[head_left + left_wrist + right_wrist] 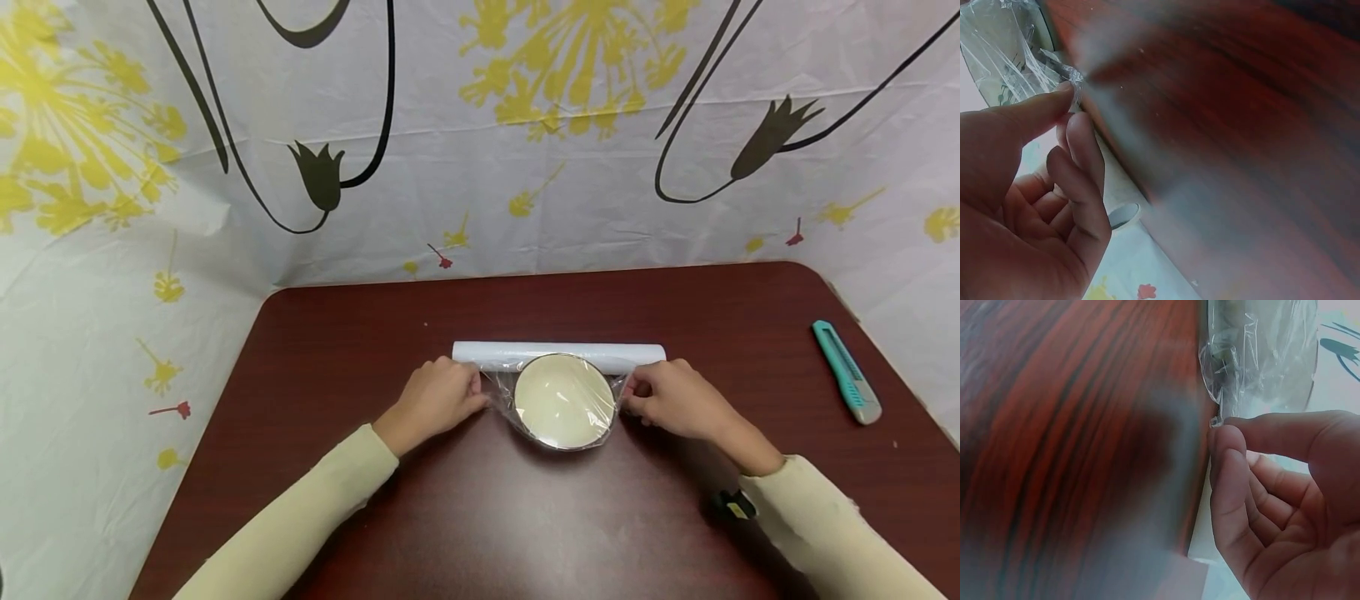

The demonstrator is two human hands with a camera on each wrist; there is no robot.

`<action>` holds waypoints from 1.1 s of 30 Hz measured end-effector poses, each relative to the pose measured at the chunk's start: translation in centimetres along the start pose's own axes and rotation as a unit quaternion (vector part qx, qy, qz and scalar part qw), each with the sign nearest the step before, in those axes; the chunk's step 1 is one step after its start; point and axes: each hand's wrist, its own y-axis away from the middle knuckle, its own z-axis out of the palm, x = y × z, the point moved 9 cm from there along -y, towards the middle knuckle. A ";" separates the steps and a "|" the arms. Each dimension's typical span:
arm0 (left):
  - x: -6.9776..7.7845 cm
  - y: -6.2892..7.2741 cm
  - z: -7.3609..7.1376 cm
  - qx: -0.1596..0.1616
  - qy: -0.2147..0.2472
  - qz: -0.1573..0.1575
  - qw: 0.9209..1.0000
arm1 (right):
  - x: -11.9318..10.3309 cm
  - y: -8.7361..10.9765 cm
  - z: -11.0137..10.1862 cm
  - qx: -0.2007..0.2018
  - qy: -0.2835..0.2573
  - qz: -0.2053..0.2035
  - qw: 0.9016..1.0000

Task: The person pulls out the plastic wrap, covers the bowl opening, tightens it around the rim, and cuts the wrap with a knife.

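Observation:
A cream-coloured bowl [564,398] stands at the middle of the table with clear plastic wrap [504,388] stretched over its top. At the bowl's left, my left hand [442,395] pinches one edge of the wrap between thumb and forefinger. My right hand [675,398] pinches the wrap's other edge on the right side. Gathered film [1072,75] shows at the left fingertips in the left wrist view, and crinkled film [1241,356] runs down to the right fingertips in the right wrist view. Just behind the bowl lies a white roll [495,353].
A teal utility knife [846,371] lies near the right edge of the dark red-brown table [345,333]. White sheeting [517,225] with flower prints rises behind the table and at its sides. By the right sleeve is a small black object [737,504].

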 end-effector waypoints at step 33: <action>0.9 -0.9 1.6 -0.015 -0.003 -0.080 0.997 | 0.5 -0.3 1.9 -0.010 -0.024 0.096 0.995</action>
